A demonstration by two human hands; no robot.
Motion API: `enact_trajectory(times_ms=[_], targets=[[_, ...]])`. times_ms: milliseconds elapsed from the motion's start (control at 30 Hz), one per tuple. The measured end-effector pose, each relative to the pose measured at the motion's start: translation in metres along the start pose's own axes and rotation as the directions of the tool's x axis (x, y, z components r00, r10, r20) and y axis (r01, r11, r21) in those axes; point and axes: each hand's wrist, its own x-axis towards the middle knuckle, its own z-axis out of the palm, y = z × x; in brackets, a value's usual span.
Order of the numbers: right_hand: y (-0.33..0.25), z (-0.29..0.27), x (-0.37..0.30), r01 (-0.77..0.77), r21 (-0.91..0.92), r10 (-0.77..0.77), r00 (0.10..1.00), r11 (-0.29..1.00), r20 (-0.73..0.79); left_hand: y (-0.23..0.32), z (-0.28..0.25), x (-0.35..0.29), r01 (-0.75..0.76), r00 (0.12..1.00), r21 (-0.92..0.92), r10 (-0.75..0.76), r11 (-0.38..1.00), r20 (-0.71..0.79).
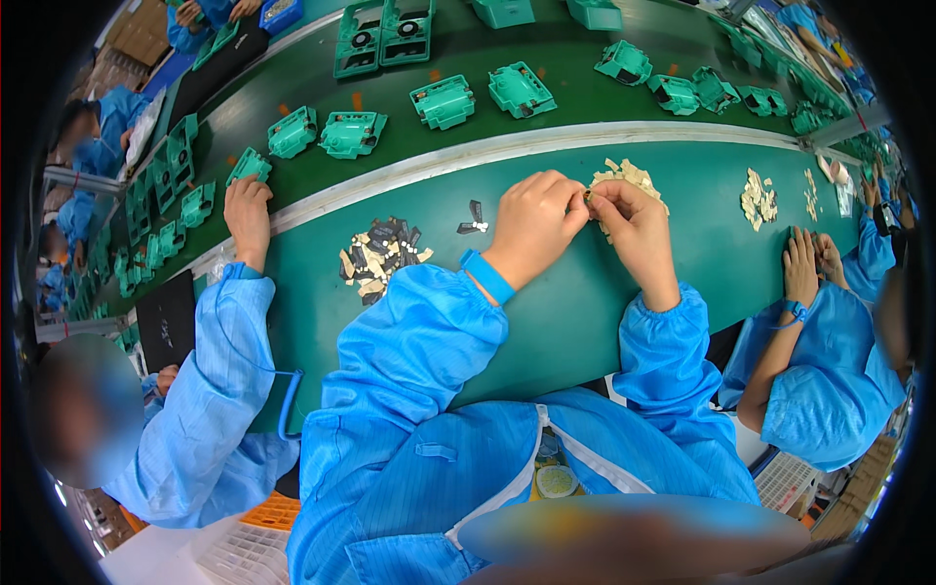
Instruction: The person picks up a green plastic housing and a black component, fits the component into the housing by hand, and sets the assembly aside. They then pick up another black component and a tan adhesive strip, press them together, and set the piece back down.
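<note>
On the green table (546, 322), both hands meet beside a pile of tan pieces (634, 180). Left hand (531, 224) and right hand (629, 219) fingers pinch one tan piece (589, 198) together.

Hands (585, 210) meet at tab pile (629, 180) on bench (546, 322); parts pile (380, 255) left, conveyor (546, 102) w/ housings (444, 100) behind.

Two piles of small parts lay near the person: one mixed black and tan pile (380, 256) and one tan pile (629, 181). Two more tan heaps (759, 199) lay further right. Many green housings (444, 101) were on the belt, too many to count.
</note>
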Motion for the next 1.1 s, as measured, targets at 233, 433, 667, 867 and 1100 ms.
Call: enact_trajectory(times_ms=[233,433,667,867,1100], targets=[[0.005,-0.040,0.010,0.026,0.167,0.041,0.922,0.986,-0.385,0.002,0.016,0.008,0.121,0.992,0.018,-0.122,0.992,0.034],[0.003,-0.031,0.010,-0.028,0.150,0.072,0.952,0.988,-0.297,0.002,0.022,0.010,0.135,0.980,0.060,-0.143,0.989,0.139],[0.008,-0.028,0.011,-0.025,0.157,0.054,0.981,0.987,-0.188,0.005,0.030,0.014,0.103,0.994,-0.107,-0.098,0.989,0.058],[0.002,-0.027,0.010,-0.002,0.188,0.024,0.993,0.982,-0.116,0.009,0.029,0.018,0.120,0.992,-0.190,-0.108,0.974,0.073],[0.004,-0.029,0.009,0.086,-0.118,-0.105,0.982,0.989,-0.160,0.012,0.029,0.019,0.283,0.952,-0.283,-0.232,0.916,0.200]])
